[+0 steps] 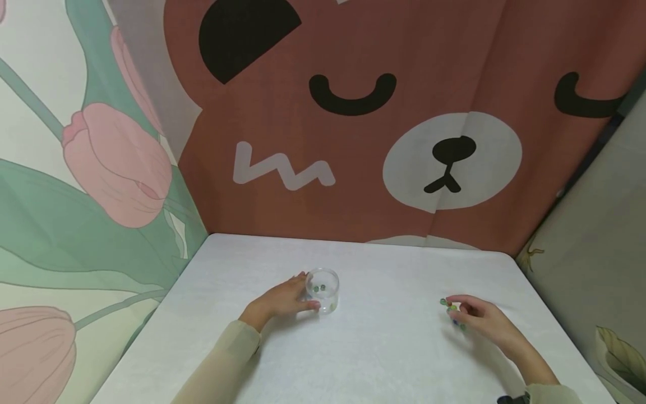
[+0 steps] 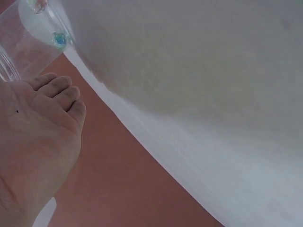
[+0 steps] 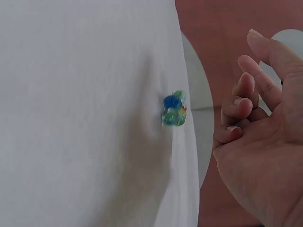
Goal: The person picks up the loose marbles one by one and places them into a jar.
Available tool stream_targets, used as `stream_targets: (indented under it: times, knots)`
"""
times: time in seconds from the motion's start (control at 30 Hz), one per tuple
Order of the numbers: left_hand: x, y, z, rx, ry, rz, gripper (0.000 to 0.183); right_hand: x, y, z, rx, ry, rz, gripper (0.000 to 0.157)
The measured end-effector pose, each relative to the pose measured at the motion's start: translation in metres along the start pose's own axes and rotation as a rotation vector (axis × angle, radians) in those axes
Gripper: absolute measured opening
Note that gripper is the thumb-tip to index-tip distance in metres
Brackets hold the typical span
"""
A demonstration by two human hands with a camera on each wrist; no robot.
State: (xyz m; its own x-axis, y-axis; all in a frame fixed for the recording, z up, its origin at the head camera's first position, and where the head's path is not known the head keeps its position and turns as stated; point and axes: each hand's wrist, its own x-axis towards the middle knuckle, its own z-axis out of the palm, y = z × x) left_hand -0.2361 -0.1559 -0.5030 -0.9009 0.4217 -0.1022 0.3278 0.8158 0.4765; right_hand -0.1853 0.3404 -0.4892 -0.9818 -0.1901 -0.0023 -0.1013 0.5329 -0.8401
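Observation:
On the white table stands a clear round cup (image 1: 330,303) with a few glass marbles (image 1: 319,288) visible in it. My left hand (image 1: 282,297) holds the cup from its left side, thumb in front and fingers behind. The left wrist view shows that hand (image 2: 42,127) beside part of the cup (image 2: 31,52). To the right, several coloured marbles (image 1: 449,310) lie in a small cluster. Just over them is my right hand (image 1: 492,324), fingers loosely bent. In the right wrist view this hand (image 3: 260,113) has thumb and index finger apart, nothing between them, near the marbles (image 3: 174,109).
The white tabletop (image 1: 383,348) spreads between the two hands. A brown bear-print curtain (image 1: 353,207) hangs along its back edge. A flower-print cloth (image 1: 116,168) borders the left side, and a pale cloth (image 1: 600,235) the right.

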Motion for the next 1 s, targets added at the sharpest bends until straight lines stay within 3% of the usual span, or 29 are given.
stream_targets:
  times: [0.2,0.67,1.0]
  knots:
    - [0.000,0.003,-0.004,0.007,-0.002,0.004,0.094,-0.001,0.013,-0.009,-0.023,-0.006,0.027,0.046]
    - [0.002,0.001,-0.004,0.006,-0.007,0.020,0.096,-0.001,0.036,-0.015,-0.089,-0.039,0.235,0.059]
    - [0.000,0.000,-0.001,0.001,-0.011,0.000,0.097,-0.002,0.046,-0.011,-0.114,-0.051,0.242,0.055]
